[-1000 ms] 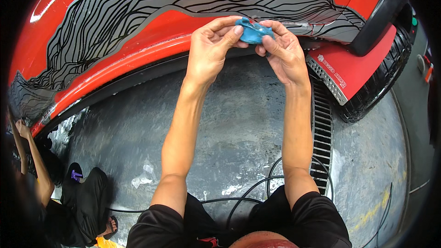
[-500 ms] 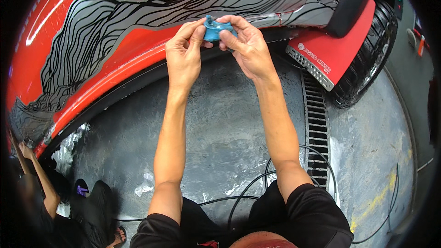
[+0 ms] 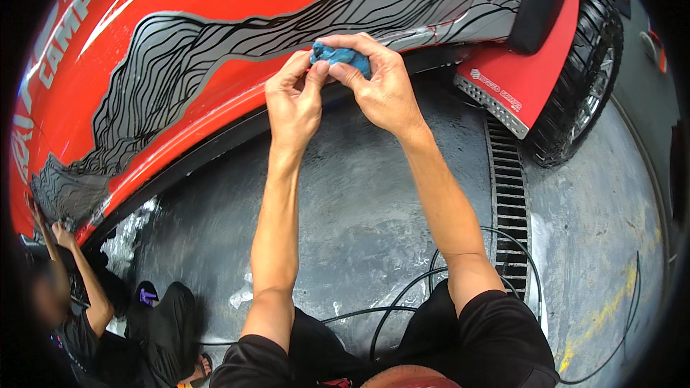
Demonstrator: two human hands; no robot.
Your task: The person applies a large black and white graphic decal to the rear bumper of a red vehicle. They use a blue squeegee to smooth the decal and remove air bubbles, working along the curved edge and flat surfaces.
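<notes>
A lump of blue clay (image 3: pixel 343 56), creased and folded, is held between my two hands in front of the red car body (image 3: pixel 237 79). My left hand (image 3: pixel 295 104) pinches its left end with thumb and fingers. My right hand (image 3: pixel 388 93) is closed round the right end, thumb across the near side and fingers over the top. Part of the lump is hidden in the fingers. Behind it runs a grey panel graphic (image 3: pixel 316 29) with wavy black lines.
On the right are a red mud flap (image 3: pixel 525 72), a black tyre (image 3: pixel 582 86) and a floor drain grate (image 3: pixel 509 187). A black hose (image 3: pixel 399 302) loops across the grey floor near my legs. At lower left another person (image 3: pixel 79 330) has hands against the car's lower side.
The blue clay has gone from a smoother, stretched piece to a crumpled, folded lump. Both hands have shifted slightly, and the view has moved a little to the left.
</notes>
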